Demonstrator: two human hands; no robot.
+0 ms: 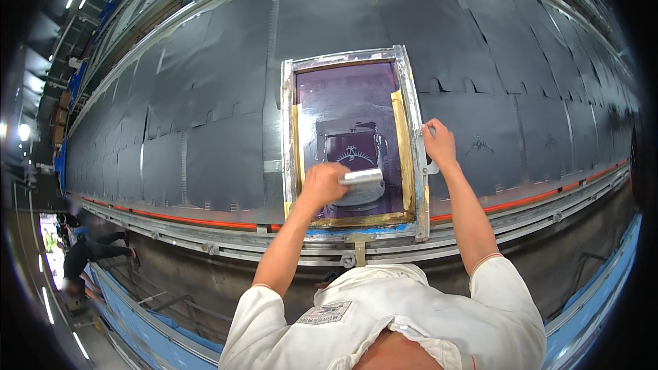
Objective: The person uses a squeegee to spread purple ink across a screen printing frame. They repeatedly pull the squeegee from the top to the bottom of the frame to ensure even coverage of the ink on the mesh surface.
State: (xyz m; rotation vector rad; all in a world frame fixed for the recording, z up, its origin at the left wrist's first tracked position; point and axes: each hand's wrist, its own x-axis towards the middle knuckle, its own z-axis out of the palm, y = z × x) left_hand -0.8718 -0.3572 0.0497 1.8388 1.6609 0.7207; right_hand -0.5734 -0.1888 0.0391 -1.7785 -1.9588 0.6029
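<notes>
A screen-printing frame [410,96] with metal rails lies in front of me on the dark sheets. Its purple mesh [346,96] has yellowish tape along the inner edges and a pale arched motif [352,156] in a dark patch. My left hand [323,185] is closed on a squeegee [362,177] with a pale metal bar, held crosswise just below the motif. Greyish wet ink [363,195] spreads beside the squeegee on the near part of the mesh. At the frame's right rail, my right hand [439,144] is closed on the edge, its fingertips partly hidden.
Dark sheets [212,96] cover the long table, some with cut notches. A printed arched motif [480,144] shows right of the frame. Metal rails and an orange strip [192,219] run along the near edge. Another person [86,253] is at the far left, beside blue panels [130,308].
</notes>
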